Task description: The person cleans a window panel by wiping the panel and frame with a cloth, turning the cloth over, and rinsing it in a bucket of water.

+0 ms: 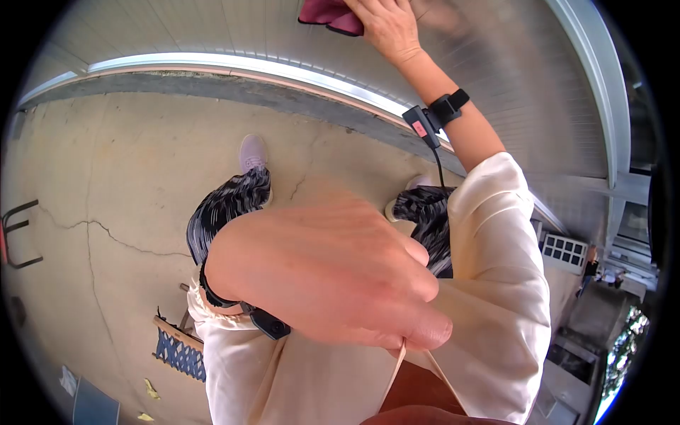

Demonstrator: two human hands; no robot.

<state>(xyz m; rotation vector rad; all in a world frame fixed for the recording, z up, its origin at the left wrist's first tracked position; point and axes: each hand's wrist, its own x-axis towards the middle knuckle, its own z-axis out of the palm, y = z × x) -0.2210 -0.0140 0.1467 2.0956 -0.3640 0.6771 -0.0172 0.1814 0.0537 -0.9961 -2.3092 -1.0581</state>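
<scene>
My left hand (pixel 326 269) is large and close to the camera, seen from its back. Its fingers are closed in a pinch, and two strands of a thin beige cord (pixel 393 372) run down from them toward my collar. Up at the top, my right hand (pixel 388 28) reaches out to a ribbed metal panel (pixel 234 28). Under its fingers is a maroon cloth (pixel 329 14) with dark edging, held against the panel; the fingertips are cut off by the frame. A black strap with a small device (pixel 425 127) sits on the right wrist.
A bright gap and a concrete sill (pixel 163 83) run below the panel. My shoes (pixel 253 152) stand on a cracked concrete floor (pixel 134 177). A folding stool (pixel 180 347) with blue webbing is at lower left, and metal chair legs (pixel 21 227) show at far left.
</scene>
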